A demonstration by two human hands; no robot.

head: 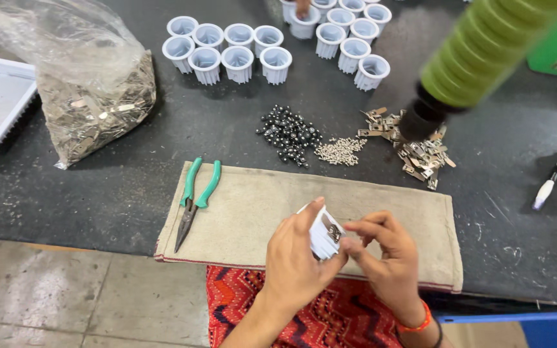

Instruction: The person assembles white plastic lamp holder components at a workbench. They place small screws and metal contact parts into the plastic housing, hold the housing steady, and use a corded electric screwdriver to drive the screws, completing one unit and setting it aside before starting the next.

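Your left hand (298, 258) grips a small white ribbed cup (324, 233) from the side, thumb along its rim, while your right hand (385, 254) pinches a small metal clip (334, 231) at the cup's mouth with thumb and forefinger, both held just above the beige cloth (253, 212). On that cloth's left end lie green-handled pliers (195, 196). Beyond it, on the dark table (98, 187): black beads (288, 134), silver screws (341, 150), a heap of metal clips (420, 151), rows of white cups (227, 55), a clear bag of metal parts (91, 96), and a green hanging tool (478, 55).
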